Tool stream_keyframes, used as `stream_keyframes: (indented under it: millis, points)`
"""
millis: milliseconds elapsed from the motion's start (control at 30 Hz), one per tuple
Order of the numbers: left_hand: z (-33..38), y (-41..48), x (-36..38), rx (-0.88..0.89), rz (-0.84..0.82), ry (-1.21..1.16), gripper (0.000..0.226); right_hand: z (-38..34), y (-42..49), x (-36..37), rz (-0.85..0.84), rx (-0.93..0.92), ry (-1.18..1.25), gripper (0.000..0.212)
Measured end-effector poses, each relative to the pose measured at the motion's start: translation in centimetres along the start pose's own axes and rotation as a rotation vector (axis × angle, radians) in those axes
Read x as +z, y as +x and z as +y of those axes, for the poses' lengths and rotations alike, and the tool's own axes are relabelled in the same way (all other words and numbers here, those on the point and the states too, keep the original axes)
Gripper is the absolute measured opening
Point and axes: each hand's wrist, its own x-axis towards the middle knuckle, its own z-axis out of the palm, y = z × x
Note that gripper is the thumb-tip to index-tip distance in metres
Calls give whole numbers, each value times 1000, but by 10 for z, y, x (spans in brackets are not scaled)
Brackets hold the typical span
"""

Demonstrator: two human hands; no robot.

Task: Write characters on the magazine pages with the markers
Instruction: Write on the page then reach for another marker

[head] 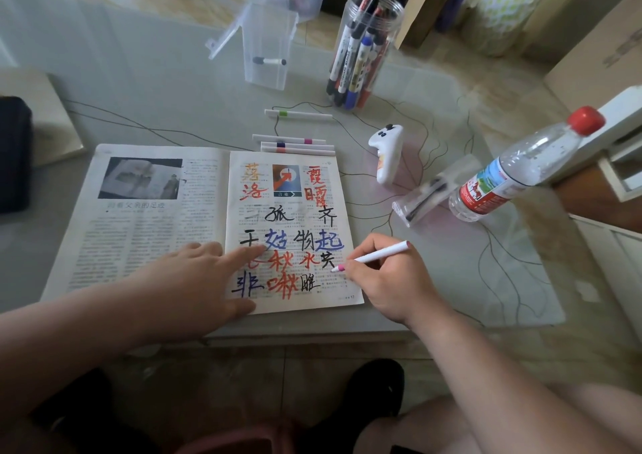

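Observation:
An open magazine (156, 231) lies flat on the glass table. Its right page carries several handwritten characters in orange, red, black and blue. My right hand (385, 280) grips a white marker with a pink tip (378, 255), the tip touching the lower right of that page beside a black character. My left hand (205, 276) lies flat across the spine with fingers spread, pressing the pages down and covering part of a red character. Three white markers (295, 144) lie just above the magazine, and a fourth with a green band (298, 114) lies farther back.
A clear jar of whiteboard markers (364, 50) stands at the back centre, a clear box with one marker (267, 47) to its left. A white controller (389, 153), a clear pouch (427, 193) and a tipped water bottle (521, 165) sit to the right. A dark object (14, 155) is far left.

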Motion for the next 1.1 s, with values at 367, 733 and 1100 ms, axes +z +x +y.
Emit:
stream_keyframes:
  millis: [367,733,1100]
  points:
    - [0,0,0,0,-11,-5,80,-2,-2,-1,-72,-8,-31,18]
    - [2,-2,-2,-2,-13,2,79,-2,-2,-1,-106,-9,-20,19]
    - [3,-3,-3,-10,-25,-1,80,-2,-1,-1,-50,6,-166,29]
